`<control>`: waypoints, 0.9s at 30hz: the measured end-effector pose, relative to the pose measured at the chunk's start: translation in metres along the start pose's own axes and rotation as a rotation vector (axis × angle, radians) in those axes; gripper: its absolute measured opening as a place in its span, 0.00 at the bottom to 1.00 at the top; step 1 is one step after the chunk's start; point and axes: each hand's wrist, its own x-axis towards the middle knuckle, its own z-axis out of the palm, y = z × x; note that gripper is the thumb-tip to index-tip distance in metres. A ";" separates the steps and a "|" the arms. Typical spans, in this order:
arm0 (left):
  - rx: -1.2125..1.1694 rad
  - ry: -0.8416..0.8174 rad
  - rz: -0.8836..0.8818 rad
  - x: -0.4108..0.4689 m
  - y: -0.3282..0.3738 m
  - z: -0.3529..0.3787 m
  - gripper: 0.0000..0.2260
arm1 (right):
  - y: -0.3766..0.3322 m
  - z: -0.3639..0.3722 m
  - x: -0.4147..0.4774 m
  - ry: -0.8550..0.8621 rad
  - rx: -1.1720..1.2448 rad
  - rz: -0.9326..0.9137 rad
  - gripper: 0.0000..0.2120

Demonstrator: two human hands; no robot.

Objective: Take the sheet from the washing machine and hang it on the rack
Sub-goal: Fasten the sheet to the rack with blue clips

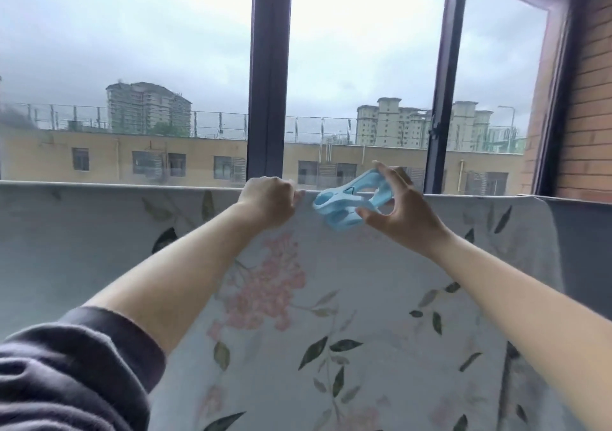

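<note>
Fist of left hand (268, 198) tight on floral sheet (347, 298), right hand (405, 213) tight around looped blue plastic clip (341, 203).

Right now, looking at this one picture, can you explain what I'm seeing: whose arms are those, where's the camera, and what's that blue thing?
There is no machine here. A person wears a wide-angle camera on the head, so you see their own two bare arms reaching forward. A floral sheet hangs draped over a rail in front of a window; the rail itself is hidden under the cloth. The left hand grips the sheet's top edge. The right hand holds a light-blue clothes peg at that edge; whether it bites the cloth I cannot tell. Buildings show outside.
</note>
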 end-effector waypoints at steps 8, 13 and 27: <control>-0.044 0.007 0.178 0.084 0.133 0.032 0.22 | 0.110 -0.074 0.000 -0.070 -0.141 0.081 0.39; -0.008 0.059 0.199 0.114 0.195 0.048 0.21 | 0.175 -0.121 -0.004 -0.069 -0.189 0.113 0.38; 0.038 0.121 -0.091 0.188 0.370 0.093 0.22 | 0.368 -0.264 0.028 -0.288 -0.267 0.047 0.38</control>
